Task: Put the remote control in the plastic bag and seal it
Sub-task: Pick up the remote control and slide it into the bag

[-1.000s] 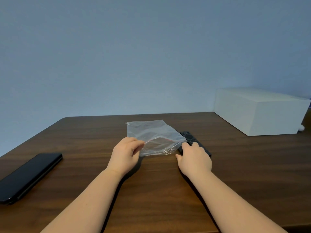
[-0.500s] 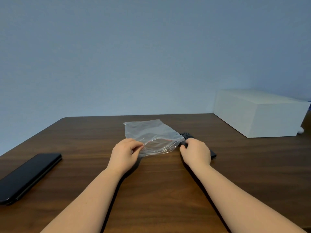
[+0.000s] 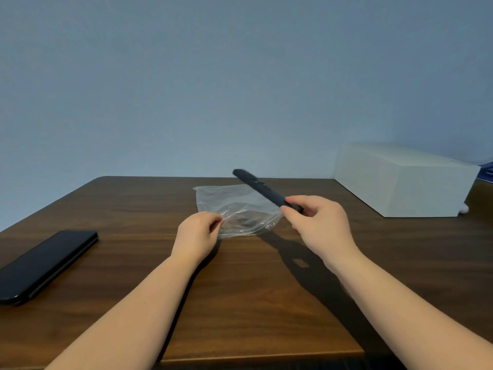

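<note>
A slim black remote control [image 3: 260,188] is lifted off the table, its far end pointing up and to the left above the bag. My right hand [image 3: 318,225] grips its near end. A clear plastic bag [image 3: 226,202] with a red seal strip lies flat on the brown wooden table [image 3: 133,209]. My left hand [image 3: 198,233] pinches the bag's near edge at its left corner, holding it against the table.
A black phone [image 3: 44,264] lies at the table's left side. A white box [image 3: 402,180] stands at the back right. The table's front edge runs just below my forearms, and a blue wall rises behind.
My right hand closed on the remote control beside the bag and raised it off the table, so it now hangs over the bag. My left hand kept its pinch on the bag.
</note>
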